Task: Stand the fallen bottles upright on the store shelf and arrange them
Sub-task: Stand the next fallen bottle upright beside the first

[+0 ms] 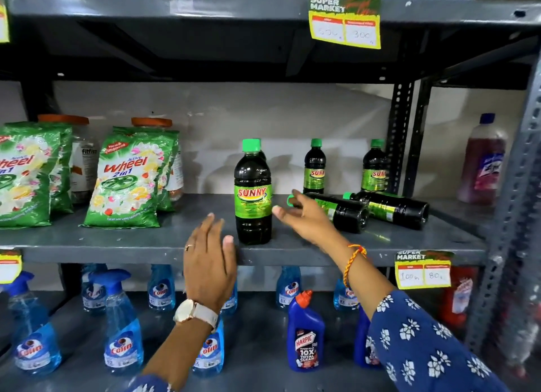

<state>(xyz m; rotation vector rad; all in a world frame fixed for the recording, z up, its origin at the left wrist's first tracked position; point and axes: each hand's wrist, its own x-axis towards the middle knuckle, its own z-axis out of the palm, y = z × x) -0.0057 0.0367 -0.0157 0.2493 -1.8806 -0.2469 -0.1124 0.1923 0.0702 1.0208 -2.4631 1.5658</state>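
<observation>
Here your right hand [304, 216] reaches across the middle shelf [146, 239] toward the nearer of two fallen bottles [336, 211], its fingers [295, 197] spread apart and holding nothing; the fingertips sit at the green cap end, though whether they touch it cannot be told. The second fallen bottle [392, 205] lies just behind and to the right, also on its side with its cap pointing left. Both caps face your reach, so the neck is probably the natural place to take hold and tip each one up.

Your left hand [209, 262] hovers at the near shelf edge, fingers loosely apart and empty, just left of the upright front bottle [253, 192]. Held there, it seems placed to steady that bottle against a knock from the reaching arm.

Two more upright bottles [314, 169] stand at the far right back, against the wall. The open shelf between the front bottle and the fallen pair looks like the space where a row could be formed. Detergent packets [128, 178] occupy the left, well apart.
</observation>
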